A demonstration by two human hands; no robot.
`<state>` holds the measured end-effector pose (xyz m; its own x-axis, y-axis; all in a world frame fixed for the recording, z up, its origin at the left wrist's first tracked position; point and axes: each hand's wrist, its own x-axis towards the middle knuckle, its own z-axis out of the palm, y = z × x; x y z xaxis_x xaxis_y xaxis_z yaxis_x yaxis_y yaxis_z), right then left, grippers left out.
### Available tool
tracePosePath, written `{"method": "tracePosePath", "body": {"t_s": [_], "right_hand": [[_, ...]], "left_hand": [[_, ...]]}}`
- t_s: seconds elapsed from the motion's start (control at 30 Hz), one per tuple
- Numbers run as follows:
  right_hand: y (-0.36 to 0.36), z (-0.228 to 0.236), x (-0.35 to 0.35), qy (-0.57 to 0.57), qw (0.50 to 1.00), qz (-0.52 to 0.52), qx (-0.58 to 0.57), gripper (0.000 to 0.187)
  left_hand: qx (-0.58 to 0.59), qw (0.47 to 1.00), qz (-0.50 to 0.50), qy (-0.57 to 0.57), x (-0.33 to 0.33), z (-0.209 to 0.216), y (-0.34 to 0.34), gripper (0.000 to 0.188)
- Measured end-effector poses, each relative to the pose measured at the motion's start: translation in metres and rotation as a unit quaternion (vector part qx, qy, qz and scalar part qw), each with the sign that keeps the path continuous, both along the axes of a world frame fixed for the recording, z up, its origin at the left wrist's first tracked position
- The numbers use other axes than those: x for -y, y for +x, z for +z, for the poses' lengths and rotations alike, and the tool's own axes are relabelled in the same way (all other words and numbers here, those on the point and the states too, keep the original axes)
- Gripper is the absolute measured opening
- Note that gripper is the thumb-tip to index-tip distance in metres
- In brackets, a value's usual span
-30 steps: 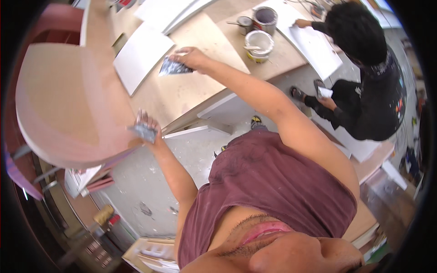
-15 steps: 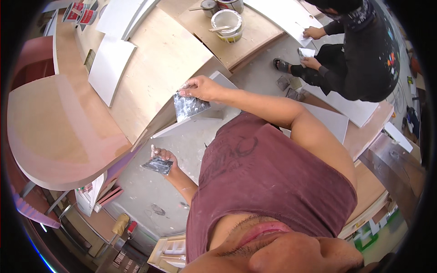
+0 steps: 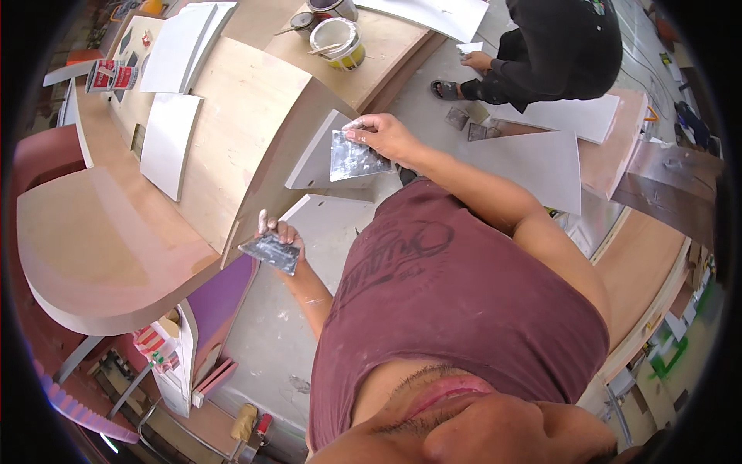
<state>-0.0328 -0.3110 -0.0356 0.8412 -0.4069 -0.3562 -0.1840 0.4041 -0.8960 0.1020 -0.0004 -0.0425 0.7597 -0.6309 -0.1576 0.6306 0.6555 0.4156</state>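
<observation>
My right hand [image 3: 389, 138] pinches a flat, dark square putty spreader [image 3: 357, 158] smeared with white filler. It is in front of a white panel [image 3: 311, 161] that leans by the wooden unit. Lower and further left, my left hand [image 3: 294, 238] grips a second putty spreader [image 3: 272, 252], also dark and streaked with white, tilted down to the left. Both blades appear apart from the wooden surfaces. Another white panel [image 3: 315, 210] is between the two hands, below the first.
The pale wooden top [image 3: 239, 100] bears white boards [image 3: 170, 143]. Beyond stands an open filler tub [image 3: 338, 42] with a stick across it, beside tins. A rounded tabletop [image 3: 100, 240] juts in at left. A person in black [image 3: 560, 54] works at far right near white boards [image 3: 533, 166].
My right hand and its spreader have shifted right, away from the wooden unit's edge. My left hand has come up slightly. The view has swung, and the other person appears higher and further left.
</observation>
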Motion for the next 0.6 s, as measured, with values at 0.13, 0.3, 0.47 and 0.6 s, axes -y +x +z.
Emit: {"method": "tracePosePath", "body": {"t_s": [0.13,0.3,0.47,0.6], "right_hand": [[-0.027,-0.005,-0.01,-0.019,0.999,-0.022,-0.027,0.027],[-0.043,0.006,-0.025,-0.004,1.0,0.003,-0.011,0.024],[-0.029,0.0,-0.026,-0.022,0.998,0.063,0.003,0.026],[0.006,0.012,-0.031,-0.041,0.99,0.134,0.004,0.027]], "left_hand": [[-0.028,0.999,-0.035,-0.019,0.016,-0.019,-0.027,0.045],[-0.047,0.997,-0.028,-0.057,0.006,-0.04,-0.049,0.043],[-0.034,0.999,0.025,-0.023,-0.006,-0.038,-0.068,0.037],[-0.026,0.998,0.063,-0.011,-0.01,-0.026,-0.088,0.036]]}}
